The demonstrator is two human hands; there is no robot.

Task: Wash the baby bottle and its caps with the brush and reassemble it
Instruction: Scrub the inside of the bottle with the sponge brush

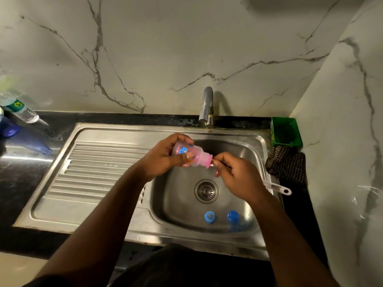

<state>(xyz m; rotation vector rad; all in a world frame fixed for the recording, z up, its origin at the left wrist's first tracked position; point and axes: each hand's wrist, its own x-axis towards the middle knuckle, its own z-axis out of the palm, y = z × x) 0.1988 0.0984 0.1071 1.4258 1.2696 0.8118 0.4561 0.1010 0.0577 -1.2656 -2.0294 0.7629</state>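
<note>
Over basin: I see both hands mid-air above the sink bowl, nearer its back wall, just below the tap.
Room: drainboard on L; cloth and green tub crowd the R rim.
L hand: fingers wrapped round the bottle, lying sideways, mouth to R.
R hand: fingers pinched tight on the brush stem by the bottle mouth; bristles look to be inside, handle sticks out past the R rim.
Caps: 2 blue caps on basin floor at near wall, a little apart.
</note>
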